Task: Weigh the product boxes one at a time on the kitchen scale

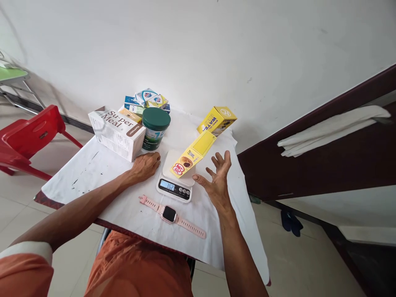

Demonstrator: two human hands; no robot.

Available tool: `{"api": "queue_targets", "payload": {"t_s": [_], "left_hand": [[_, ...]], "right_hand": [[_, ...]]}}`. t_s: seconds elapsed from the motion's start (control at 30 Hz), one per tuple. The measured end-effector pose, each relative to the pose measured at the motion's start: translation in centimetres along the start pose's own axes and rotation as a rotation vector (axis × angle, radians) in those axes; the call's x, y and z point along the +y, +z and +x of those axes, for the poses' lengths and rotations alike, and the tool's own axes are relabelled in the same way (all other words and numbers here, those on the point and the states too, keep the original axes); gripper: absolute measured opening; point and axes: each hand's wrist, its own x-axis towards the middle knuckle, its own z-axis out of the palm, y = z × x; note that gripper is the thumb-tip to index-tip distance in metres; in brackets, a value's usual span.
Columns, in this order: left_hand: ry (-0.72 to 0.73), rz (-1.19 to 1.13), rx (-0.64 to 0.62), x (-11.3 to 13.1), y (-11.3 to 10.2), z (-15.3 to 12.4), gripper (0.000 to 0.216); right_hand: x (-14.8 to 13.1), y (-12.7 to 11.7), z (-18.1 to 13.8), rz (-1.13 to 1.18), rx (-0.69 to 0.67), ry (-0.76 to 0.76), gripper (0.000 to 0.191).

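My right hand (216,181) is open with fingers spread, just right of a slim yellow box (193,156) on a white kitchen scale (176,190). A small gap shows between hand and box. The box has a red logo and a food picture. Lit digits show on the scale's display (167,185). My left hand (147,166) rests on the table left of the scale, its fingers curled in and nothing seen in them. A pink smartwatch (169,214) lies stretched out in front of the scale.
Behind my left hand stand a white "Su-per Meal" box (116,132), a green-lidded tub (155,128) and several soap boxes (148,97). A larger yellow box (218,119) stands at the back near the wall. A red chair (34,132) is left of the cloth-covered table (123,210).
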Motion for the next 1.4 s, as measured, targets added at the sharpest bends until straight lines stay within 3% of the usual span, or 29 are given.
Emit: {"api": "queue_targets", "payload": {"t_s": [0.23, 0.47, 0.63, 0.73, 0.87, 0.97, 1.1, 1.27, 1.4], "left_hand": [[-0.018, 0.015, -0.007, 0.4, -0.4, -0.2, 0.021], [-0.008, -0.011, 0.005, 0.1, -0.1, 0.0, 0.02], [-0.003, -0.017, 0.005, -0.1, 0.1, 0.0, 0.02], [0.004, -0.011, 0.004, -0.2, 0.2, 0.0, 0.02], [0.014, -0.007, 0.02, -0.3, 0.4, 0.0, 0.019], [0.015, -0.014, 0.027, -0.4, 0.4, 0.1, 0.019], [0.018, -0.019, 0.019, -0.4, 0.2, 0.1, 0.019], [0.024, -0.002, 0.0, -0.4, 0.3, 0.2, 0.018], [0.042, -0.005, -0.002, -0.5, 0.4, 0.2, 0.018]], "right_hand": [[0.9, 0.0, -0.6, 0.086, 0.011, 0.028, 0.131], [-0.2, 1.5, 2.1, 0.059, -0.033, -0.029, 0.142], [-1.0, 2.9, 3.6, 0.042, -0.065, -0.099, 0.131], [-1.5, 2.8, 5.4, 0.076, -0.037, -0.123, 0.123], [-2.2, 3.2, 10.7, 0.172, 0.064, -0.211, 0.116], [-1.8, 4.8, 15.0, 0.223, 0.051, -0.216, 0.124], [0.2, 8.2, 18.4, 0.229, -0.054, -0.087, 0.141], [2.2, 10.7, 19.1, 0.23, -0.196, -0.005, 0.155], [2.8, 10.2, 18.9, 0.193, -0.273, -0.001, 0.163]]}}
